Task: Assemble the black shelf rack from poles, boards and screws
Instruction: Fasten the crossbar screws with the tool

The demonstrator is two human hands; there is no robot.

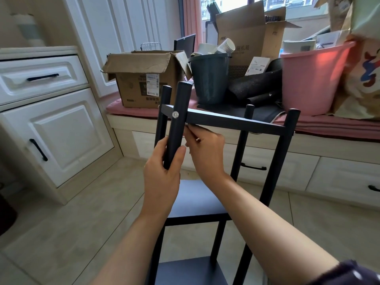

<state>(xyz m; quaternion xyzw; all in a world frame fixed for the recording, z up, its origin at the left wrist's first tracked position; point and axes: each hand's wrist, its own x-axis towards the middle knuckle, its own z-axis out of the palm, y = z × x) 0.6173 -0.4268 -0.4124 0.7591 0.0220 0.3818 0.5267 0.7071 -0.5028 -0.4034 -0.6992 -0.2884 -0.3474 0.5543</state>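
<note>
Beige tiled floor (61, 233) below; left hand (162, 173) clamps the black round metal pole (177, 124), right hand (205, 149) pinches under the black top board (232, 121); the silver screw (175, 114) may sit crooked if the pole tilts.

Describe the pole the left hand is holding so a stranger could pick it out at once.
Find the black shelf rack standing on the tiled floor before the window seat, and go to its near left corner. Two black poles stand side by side there; take the nearer, thicker-looking pole gripped low by the left hand. Unlike its neighbour, it shows a silver screw head where it crosses the top frame.
</note>
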